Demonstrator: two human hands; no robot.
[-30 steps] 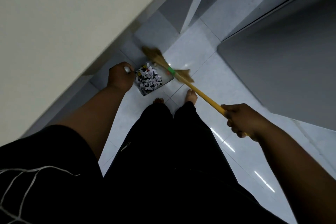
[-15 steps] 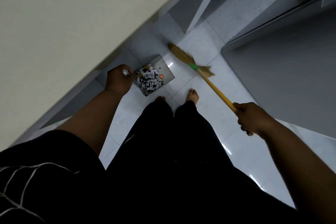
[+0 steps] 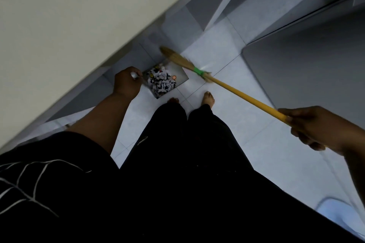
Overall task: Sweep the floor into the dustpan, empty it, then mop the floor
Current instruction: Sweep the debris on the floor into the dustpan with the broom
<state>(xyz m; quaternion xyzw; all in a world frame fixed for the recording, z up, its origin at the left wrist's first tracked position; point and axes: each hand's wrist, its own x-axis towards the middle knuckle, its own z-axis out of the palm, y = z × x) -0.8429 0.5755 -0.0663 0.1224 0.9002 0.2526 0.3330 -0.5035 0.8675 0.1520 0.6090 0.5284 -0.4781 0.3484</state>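
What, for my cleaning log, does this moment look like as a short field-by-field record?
left hand: grips the dustpan by its handle
right hand: grips the broom by its yellow stick
dustpan: low by the wall, filled with paper scraps
broom head: over the dustpan's far edge, blurred
stage: sweeping; dustpan not yet emptied

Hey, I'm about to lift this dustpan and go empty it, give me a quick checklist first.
1. Left hand grips the dustpan handle: ok.
2. Paper scraps sit inside the pan: ok.
3. Right hand grips the broom: ok.
4. Bristles clear of the pan: not ok, they cross its far corner.
5. Feet apart from the pan: ok.
6. Nearby floor free of scraps: cannot tell, dim.
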